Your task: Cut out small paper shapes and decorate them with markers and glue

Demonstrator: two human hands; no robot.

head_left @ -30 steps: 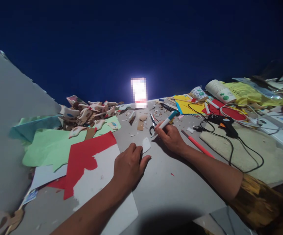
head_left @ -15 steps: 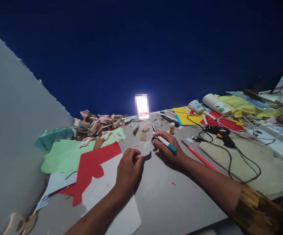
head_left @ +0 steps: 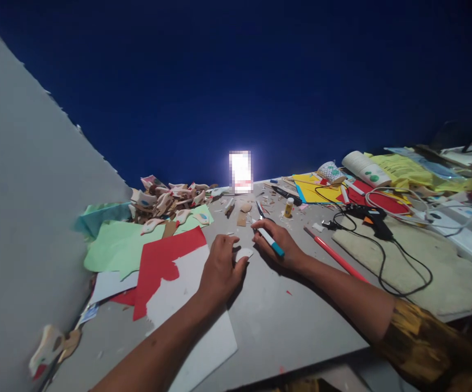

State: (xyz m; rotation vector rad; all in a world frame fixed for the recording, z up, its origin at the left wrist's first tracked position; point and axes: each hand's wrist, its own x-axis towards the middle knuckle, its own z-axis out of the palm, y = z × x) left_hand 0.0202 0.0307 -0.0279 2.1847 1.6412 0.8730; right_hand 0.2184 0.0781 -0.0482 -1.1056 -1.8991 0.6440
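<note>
My left hand [head_left: 222,268] is over the table with its thumb and forefinger apart. Just beyond the thumb a small rounded white cutout [head_left: 244,253] lies at the fingertips, partly covered by them. In my right hand [head_left: 281,245] rests a white marker [head_left: 267,236] with a teal end, the fingers curled around it. A pair of scissors [head_left: 261,207] lies just past the right fingers, its handles partly hidden by them. Under my left forearm is a white sheet [head_left: 203,321] with a ragged edge, overlapping red paper [head_left: 154,261].
Painted bird-shaped pieces [head_left: 166,198] are heaped at the back left beside green paper [head_left: 113,245]. On the right are a red pencil-like stick [head_left: 337,256], a black glue gun [head_left: 377,223] with its cable, and a beige board [head_left: 407,261]. A small yellow bottle [head_left: 288,207] stands behind my right hand.
My left thumb and forefinger have spread apart, and the white cutout lies lower, beside the thumb. My right fingers have come off the scissors' handle; the marker stays in that hand.
</note>
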